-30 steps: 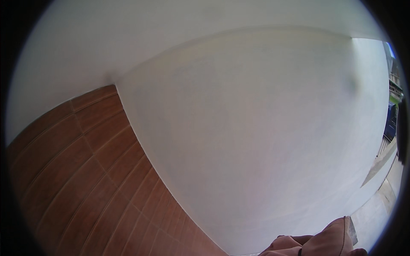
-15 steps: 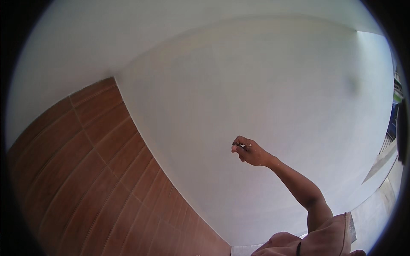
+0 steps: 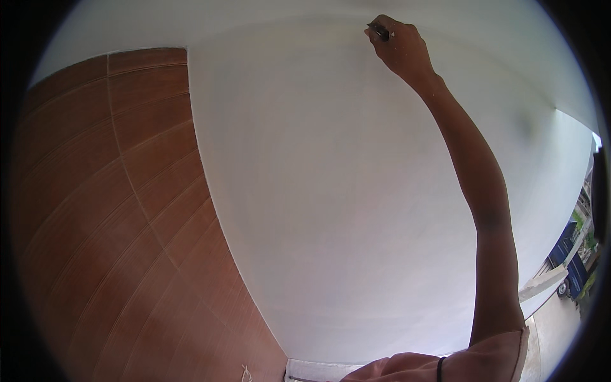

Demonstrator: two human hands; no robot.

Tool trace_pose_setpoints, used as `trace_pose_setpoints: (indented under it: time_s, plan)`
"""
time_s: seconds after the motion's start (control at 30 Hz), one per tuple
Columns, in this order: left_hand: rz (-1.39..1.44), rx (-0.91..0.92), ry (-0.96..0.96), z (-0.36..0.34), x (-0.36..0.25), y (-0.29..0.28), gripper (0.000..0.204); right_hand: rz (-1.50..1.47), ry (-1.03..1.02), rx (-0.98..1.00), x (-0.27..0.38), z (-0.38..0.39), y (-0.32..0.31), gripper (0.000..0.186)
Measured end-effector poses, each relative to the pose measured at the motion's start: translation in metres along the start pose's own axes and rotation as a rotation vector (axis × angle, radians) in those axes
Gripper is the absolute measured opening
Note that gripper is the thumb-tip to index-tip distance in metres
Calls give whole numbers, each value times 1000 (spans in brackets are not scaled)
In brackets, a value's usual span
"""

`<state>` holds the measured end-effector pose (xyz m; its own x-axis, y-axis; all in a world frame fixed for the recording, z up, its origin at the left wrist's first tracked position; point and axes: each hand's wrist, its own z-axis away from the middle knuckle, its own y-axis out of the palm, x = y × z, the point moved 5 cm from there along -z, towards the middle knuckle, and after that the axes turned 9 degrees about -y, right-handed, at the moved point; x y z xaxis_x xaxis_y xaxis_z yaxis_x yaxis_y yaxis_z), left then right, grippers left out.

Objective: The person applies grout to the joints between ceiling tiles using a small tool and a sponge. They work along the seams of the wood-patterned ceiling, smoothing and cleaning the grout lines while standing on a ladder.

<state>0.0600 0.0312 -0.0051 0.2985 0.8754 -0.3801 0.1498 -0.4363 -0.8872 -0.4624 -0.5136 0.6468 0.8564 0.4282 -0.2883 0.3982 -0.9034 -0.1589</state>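
Note:
My right arm stretches up from the lower right, and my right hand (image 3: 405, 52) is raised near the top of a white wall (image 3: 331, 165). Its fingers are closed around a small dark object (image 3: 380, 32). Most of that object is hidden in my grip, so its kind cannot be made out. A little white residue shows on my fingers. The hand is close to the faint curved line where the wall's upper part changes shade; whether it touches the surface cannot be told. My left hand is out of view.
Reddish-brown tiles (image 3: 153, 184) with pale joints cover the surface at left, meeting the white wall along a sharp edge. At the far right, outdoors, stands a blue vehicle-like thing (image 3: 564, 248) with a small wheel. A pale ledge (image 3: 544, 283) lies beside it.
My right hand has risen from mid-wall to near its top, still gripping the dark object, and my arm is straighter. The view has tilted, so the tiled surface appears higher.

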Motion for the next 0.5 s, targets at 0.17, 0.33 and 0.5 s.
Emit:
trace_pose_setpoints:
  time_s: [0.17, 0.33, 0.5]
  plan:
    - [3, 48, 24, -11, -11, 0, 28, 54, -9, 118, -11, -19, 28, 23]
    - [-11, 71, 54, -14, 8, 15, 27, 145, -42, 130, -12, -25, 42, 25]
    - [-28, 63, 66, -7, 29, 37, 27, 169, -4, 174, -6, -29, 43, 21]
